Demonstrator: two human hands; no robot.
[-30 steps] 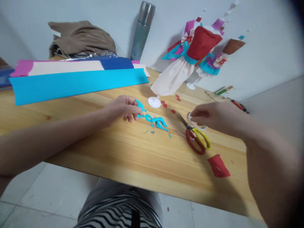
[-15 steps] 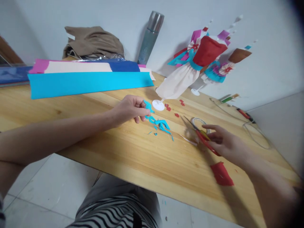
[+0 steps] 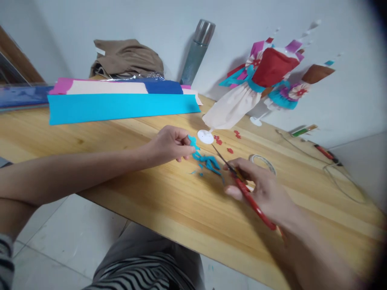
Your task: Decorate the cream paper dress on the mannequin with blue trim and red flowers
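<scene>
Holding cyan piece (image 3: 192,141) in left hand (image 3: 173,143), scissors (image 3: 256,207) in right hand (image 3: 267,189), not cutting yet; seemingly already cut (lying nearby): red bits (image 3: 230,150) and cyan scraps (image 3: 211,162).

The person wears a black-and-white striped top (image 3: 148,272) with a striped sleeve (image 3: 6,255) and grey trousers (image 3: 151,239).

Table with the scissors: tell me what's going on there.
A person's left hand pinches a small blue piece above the table, next to blue scraps. The right hand holds the scissors, blades pointing away and to the left, apparently clear of the piece. Beyond the hands, a red-topped dress is on a white stand, with red bits near its base.
</scene>
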